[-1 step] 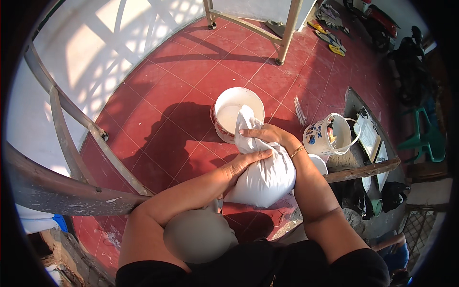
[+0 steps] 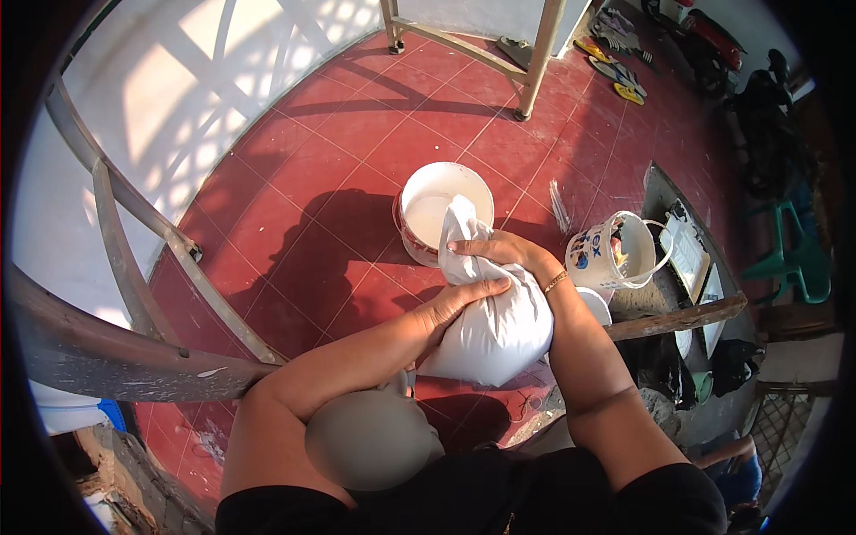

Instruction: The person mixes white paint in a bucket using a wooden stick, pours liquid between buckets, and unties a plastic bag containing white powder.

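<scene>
A full white bag, its neck gathered and twisted, is held up in front of me with its mouth over the rim of a white bucket. My left hand grips the bag from the left, thumb laid across its front. Higher up, my right hand is closed round the neck, fingers pointing left. The bucket stands on the red tiles, with whitish material in its bottom. Whether anything is flowing from the bag cannot be seen.
To the right stands a white pail with a handle, near a wooden stick. Metal frame legs rise at the back. On the left a curved metal frame comes close to my left arm. Sandals and a green chair lie farther right.
</scene>
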Motion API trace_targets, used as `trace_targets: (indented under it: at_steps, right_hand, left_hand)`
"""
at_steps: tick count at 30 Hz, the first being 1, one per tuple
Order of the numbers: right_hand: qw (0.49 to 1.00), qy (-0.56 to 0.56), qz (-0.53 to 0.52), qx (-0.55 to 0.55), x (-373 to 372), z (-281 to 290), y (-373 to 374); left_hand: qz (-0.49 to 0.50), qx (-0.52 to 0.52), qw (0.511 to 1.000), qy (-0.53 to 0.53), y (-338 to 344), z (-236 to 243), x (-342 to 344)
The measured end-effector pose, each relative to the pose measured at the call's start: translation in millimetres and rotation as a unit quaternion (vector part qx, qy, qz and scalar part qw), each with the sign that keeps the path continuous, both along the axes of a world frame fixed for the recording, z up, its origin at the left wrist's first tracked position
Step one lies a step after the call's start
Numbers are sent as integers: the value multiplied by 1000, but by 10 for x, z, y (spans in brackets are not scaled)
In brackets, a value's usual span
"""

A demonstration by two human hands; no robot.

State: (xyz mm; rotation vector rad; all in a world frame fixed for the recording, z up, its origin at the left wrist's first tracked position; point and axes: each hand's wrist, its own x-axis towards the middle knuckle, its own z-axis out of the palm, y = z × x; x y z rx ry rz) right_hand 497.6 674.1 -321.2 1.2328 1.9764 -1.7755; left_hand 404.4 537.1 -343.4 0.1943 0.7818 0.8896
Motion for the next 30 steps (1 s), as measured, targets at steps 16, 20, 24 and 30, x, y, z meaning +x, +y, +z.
trace_targets:
  at_steps: [16,20,24,30]
  right_hand:
    - [990,52,-25,-126,16,105,118]
    - [984,110,-47,-130,70,-35,162]
    - [977,180,5,-114,89,93,155]
    - [993,85,61,-61,207,-185,320]
  left_hand:
    - [-3,-31,999,-36,83,-187,-13]
    - [26,-29,999,-20,120,-310,22]
    - [40,-51,997,-29,152,-395,49]
    - [17,-96,994,-45,178,-280,109]
